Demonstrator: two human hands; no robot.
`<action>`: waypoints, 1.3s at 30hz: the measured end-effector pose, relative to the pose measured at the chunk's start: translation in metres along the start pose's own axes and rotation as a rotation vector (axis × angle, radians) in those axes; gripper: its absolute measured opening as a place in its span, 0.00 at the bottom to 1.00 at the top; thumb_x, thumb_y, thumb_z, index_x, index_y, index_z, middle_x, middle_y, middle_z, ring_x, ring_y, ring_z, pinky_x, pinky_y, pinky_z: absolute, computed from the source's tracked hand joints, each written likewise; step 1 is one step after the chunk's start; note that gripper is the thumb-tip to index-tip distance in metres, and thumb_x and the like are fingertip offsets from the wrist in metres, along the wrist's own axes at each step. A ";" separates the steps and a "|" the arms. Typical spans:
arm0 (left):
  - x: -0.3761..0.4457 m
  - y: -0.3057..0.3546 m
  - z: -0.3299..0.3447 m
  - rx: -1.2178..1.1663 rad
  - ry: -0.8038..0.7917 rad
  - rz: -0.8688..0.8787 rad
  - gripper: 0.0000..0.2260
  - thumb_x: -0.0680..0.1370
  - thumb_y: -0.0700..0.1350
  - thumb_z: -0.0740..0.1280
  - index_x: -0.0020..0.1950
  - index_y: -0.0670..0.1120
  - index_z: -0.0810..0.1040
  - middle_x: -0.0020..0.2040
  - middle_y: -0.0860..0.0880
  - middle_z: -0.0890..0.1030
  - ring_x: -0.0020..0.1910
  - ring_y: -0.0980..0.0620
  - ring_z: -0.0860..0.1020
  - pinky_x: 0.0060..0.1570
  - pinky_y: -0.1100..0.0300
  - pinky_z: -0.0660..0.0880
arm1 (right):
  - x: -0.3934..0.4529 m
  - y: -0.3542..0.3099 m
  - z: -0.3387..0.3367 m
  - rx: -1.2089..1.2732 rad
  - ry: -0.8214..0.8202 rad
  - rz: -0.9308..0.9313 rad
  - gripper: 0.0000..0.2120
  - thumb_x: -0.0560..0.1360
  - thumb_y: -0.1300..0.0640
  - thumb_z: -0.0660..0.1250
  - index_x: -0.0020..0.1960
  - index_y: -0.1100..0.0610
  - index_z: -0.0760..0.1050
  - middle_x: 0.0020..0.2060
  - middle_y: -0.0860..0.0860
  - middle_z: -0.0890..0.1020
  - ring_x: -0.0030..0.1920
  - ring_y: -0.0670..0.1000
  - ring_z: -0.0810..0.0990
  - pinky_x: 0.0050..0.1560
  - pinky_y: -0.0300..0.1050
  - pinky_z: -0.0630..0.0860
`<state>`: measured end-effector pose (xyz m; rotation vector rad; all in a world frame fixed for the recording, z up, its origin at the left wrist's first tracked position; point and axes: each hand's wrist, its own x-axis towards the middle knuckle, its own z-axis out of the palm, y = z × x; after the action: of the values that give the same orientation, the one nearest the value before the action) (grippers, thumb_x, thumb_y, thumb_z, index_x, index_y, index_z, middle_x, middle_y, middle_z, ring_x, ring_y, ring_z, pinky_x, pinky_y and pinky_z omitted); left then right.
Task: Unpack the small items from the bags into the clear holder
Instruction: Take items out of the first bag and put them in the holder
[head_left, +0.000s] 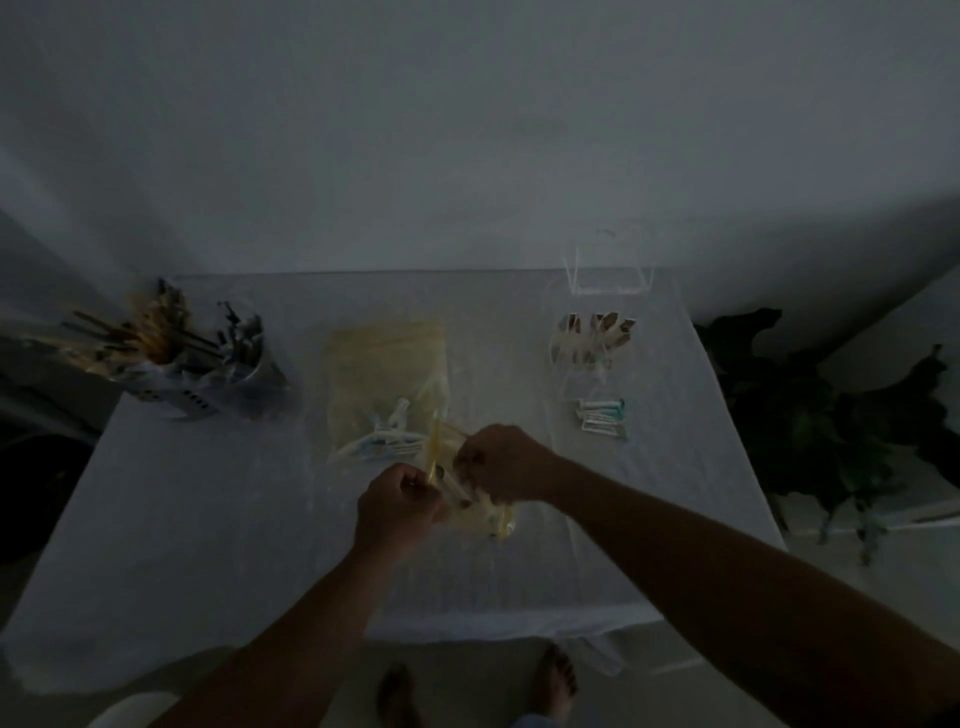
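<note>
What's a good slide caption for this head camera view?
In dim light, both hands, left hand and right hand, work open a small plastic bag above the white table.

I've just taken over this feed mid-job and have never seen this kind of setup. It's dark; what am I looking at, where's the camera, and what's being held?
There is no machine here: a person works with bare hands, and the single picture comes from a camera on their head, looking forward and down. The left hand and right hand both grip a small yellowish plastic bag above a table covered in a white cloth. A larger bag with small packets inside lies just behind it. To the right sit the clear holder, a cluster of brown-and-white sachets and a pile of teal-tipped packets. At far left stand cups of utensils. It is too dim to tell what the held bag contains.
</note>
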<state>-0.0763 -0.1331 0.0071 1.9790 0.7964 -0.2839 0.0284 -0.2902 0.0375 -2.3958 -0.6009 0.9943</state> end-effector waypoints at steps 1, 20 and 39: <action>0.000 0.000 0.000 0.003 0.001 -0.005 0.12 0.63 0.53 0.70 0.43 0.51 0.80 0.39 0.51 0.87 0.42 0.49 0.86 0.48 0.45 0.84 | 0.008 -0.001 0.012 -0.069 -0.006 0.065 0.12 0.76 0.56 0.66 0.54 0.61 0.83 0.41 0.54 0.86 0.33 0.50 0.85 0.29 0.38 0.78; -0.016 -0.005 0.005 0.030 0.020 0.031 0.02 0.74 0.45 0.71 0.46 0.48 0.81 0.42 0.50 0.85 0.45 0.49 0.84 0.50 0.47 0.83 | 0.023 0.013 0.090 -0.190 0.321 0.246 0.13 0.77 0.46 0.65 0.60 0.47 0.78 0.56 0.50 0.81 0.57 0.54 0.80 0.46 0.44 0.69; -0.007 -0.018 0.003 0.050 0.109 -0.001 0.03 0.69 0.41 0.72 0.39 0.47 0.80 0.34 0.50 0.85 0.38 0.48 0.84 0.41 0.49 0.82 | -0.042 0.053 -0.007 0.647 0.856 -0.140 0.02 0.76 0.58 0.73 0.46 0.53 0.80 0.39 0.45 0.82 0.37 0.42 0.80 0.39 0.33 0.76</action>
<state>-0.0929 -0.1326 -0.0040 2.0549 0.8670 -0.1995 0.0176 -0.3572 0.0338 -1.8877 -0.0881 0.0156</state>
